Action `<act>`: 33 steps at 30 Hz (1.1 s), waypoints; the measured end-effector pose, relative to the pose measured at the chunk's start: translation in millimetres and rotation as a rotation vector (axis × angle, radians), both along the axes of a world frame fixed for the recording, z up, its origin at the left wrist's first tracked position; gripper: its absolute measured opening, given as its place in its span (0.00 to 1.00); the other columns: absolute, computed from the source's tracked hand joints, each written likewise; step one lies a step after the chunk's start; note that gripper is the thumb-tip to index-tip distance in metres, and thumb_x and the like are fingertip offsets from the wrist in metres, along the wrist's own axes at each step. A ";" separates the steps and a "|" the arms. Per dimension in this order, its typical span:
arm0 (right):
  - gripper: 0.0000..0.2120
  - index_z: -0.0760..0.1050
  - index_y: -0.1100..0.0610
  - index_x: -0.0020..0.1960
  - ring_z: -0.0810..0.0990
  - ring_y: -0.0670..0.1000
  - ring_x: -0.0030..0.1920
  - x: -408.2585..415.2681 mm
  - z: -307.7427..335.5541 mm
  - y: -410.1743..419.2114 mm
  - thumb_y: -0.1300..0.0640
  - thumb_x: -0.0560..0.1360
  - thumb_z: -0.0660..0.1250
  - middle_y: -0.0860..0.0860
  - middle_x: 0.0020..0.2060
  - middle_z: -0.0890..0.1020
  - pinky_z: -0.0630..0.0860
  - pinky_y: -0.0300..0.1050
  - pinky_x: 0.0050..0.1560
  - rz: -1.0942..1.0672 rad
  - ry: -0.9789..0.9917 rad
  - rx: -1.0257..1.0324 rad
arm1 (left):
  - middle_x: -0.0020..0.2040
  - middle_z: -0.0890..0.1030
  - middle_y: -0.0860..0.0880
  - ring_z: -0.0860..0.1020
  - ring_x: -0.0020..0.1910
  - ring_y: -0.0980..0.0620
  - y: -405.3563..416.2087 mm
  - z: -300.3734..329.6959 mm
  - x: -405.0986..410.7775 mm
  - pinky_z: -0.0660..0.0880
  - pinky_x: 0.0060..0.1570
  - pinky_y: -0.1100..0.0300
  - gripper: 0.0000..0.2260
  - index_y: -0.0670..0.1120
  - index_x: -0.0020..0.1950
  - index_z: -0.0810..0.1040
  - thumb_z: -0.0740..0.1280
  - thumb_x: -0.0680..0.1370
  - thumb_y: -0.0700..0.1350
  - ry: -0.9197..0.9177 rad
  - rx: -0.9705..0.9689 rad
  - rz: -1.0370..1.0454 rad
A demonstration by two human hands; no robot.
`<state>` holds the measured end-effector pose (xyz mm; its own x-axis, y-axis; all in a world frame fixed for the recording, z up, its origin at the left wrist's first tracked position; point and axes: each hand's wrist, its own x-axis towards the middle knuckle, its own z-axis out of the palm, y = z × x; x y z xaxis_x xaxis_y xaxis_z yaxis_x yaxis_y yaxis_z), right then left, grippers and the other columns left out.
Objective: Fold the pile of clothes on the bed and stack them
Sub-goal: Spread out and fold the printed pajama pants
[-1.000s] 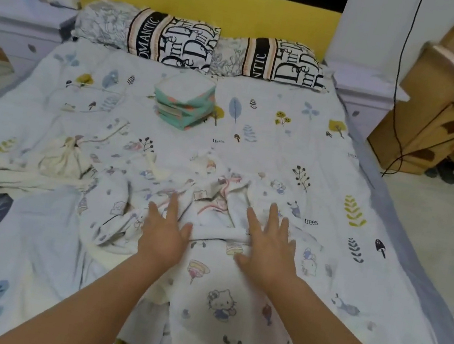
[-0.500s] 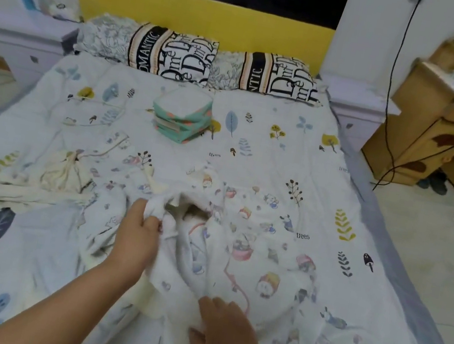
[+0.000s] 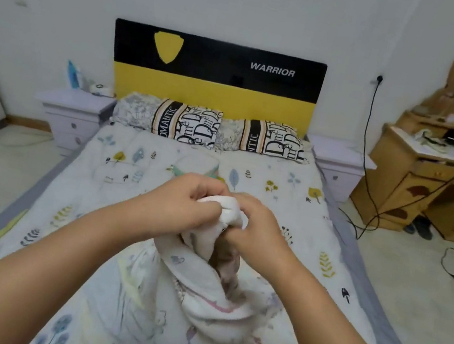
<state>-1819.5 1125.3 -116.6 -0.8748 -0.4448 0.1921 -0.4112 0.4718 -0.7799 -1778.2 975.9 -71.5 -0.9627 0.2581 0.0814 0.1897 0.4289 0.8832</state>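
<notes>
Folded stack (image 3: 196, 166) sits mid-bed behind the raised hands, mostly hidden by them. Two pillows (image 3: 185, 126) lie against the yellow-black headboard (image 3: 212, 93). Left hand (image 3: 183, 203) and right hand (image 3: 255, 225), close together, each pinch the top edge of a printed white garment (image 3: 200, 282), which hangs bunched above the bed (image 3: 290, 201). Wooden dresser (image 3: 430, 183) stands at right.

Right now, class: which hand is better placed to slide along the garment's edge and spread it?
Probably the right hand: like the left hand it grips the garment, but bare bed lies beside it.
</notes>
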 end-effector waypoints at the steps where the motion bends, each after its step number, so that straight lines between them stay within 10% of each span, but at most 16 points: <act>1: 0.14 0.79 0.51 0.45 0.76 0.46 0.45 3.8 12.3 -2.9 0.68 0.68 0.65 0.47 0.41 0.81 0.71 0.39 0.43 0.009 -0.023 -0.029 | 0.33 0.77 0.53 0.72 0.31 0.60 -5.4 8.5 6.5 0.67 0.32 0.67 0.07 0.49 0.38 0.78 0.61 0.65 0.43 0.037 -0.021 0.023; 3: 0.15 0.71 0.48 0.34 0.72 0.46 0.35 10.9 32.4 -6.0 0.67 0.70 0.62 0.44 0.31 0.75 0.66 0.36 0.32 -0.094 0.027 -0.024 | 0.33 0.79 0.54 0.73 0.31 0.60 -17.8 16.0 17.5 0.68 0.32 0.67 0.06 0.53 0.42 0.77 0.66 0.67 0.43 0.146 -0.132 0.152; 7: 0.11 0.69 0.51 0.43 0.72 0.50 0.35 29.0 74.4 -14.3 0.67 0.72 0.57 0.50 0.37 0.76 0.65 0.43 0.30 -0.278 0.163 -0.045 | 0.36 0.71 0.57 0.71 0.37 0.52 -27.7 0.7 43.1 0.62 0.29 0.61 0.13 0.55 0.47 0.69 0.68 0.70 0.41 0.285 -0.585 0.533; 12: 0.23 0.72 0.52 0.61 0.73 0.53 0.49 57.3 129.4 -13.0 0.71 0.72 0.54 0.52 0.50 0.76 0.68 0.44 0.44 -0.374 0.373 -0.063 | 0.45 0.71 0.52 0.73 0.41 0.47 -36.3 -28.1 77.1 0.66 0.36 0.57 0.15 0.51 0.51 0.69 0.68 0.68 0.39 0.117 -0.486 0.742; 15: 0.19 0.78 0.55 0.51 0.71 0.52 0.48 64.4 155.8 6.1 0.70 0.70 0.54 0.54 0.49 0.76 0.64 0.42 0.43 -0.455 0.425 -0.058 | 0.38 0.76 0.50 0.75 0.38 0.47 -49.6 -27.2 95.3 0.64 0.30 0.58 0.06 0.50 0.40 0.72 0.66 0.69 0.41 0.004 -0.507 0.778; 20: 0.10 0.72 0.59 0.33 0.70 0.57 0.36 77.6 154.9 38.0 0.70 0.68 0.57 0.56 0.29 0.72 0.59 0.42 0.29 -0.511 0.366 0.178 | 0.36 0.77 0.46 0.76 0.40 0.42 -76.1 19.8 103.6 0.76 0.41 0.51 0.06 0.48 0.41 0.76 0.61 0.75 0.40 -0.046 -0.092 0.868; 25: 0.03 0.74 0.57 0.40 0.76 0.57 0.42 103.5 101.8 51.1 0.61 0.71 0.63 0.57 0.38 0.76 0.61 0.41 0.29 -0.489 0.133 0.576 | 0.34 0.77 0.42 0.75 0.32 0.46 -53.1 86.9 106.0 0.71 0.37 0.57 0.05 0.41 0.42 0.76 0.61 0.75 0.38 -0.217 0.385 0.692; 30: 0.19 0.71 0.52 0.53 0.76 0.51 0.49 139.9 58.1 24.6 0.51 0.67 0.74 0.49 0.49 0.77 0.71 0.43 0.45 -0.168 -0.167 0.153 | 0.23 0.77 0.47 0.75 0.20 0.52 -1.6 113.6 115.0 0.75 0.27 0.62 0.08 0.42 0.38 0.76 0.61 0.75 0.34 -0.305 0.526 0.421; 33: 0.05 0.74 0.50 0.38 0.78 0.49 0.42 150.0 54.1 5.1 0.57 0.69 0.71 0.48 0.38 0.80 0.72 0.42 0.41 -0.149 -0.143 0.062 | 0.31 0.81 0.42 0.80 0.27 0.46 3.7 113.6 120.3 0.79 0.32 0.53 0.05 0.42 0.41 0.78 0.67 0.70 0.33 -0.276 0.471 0.327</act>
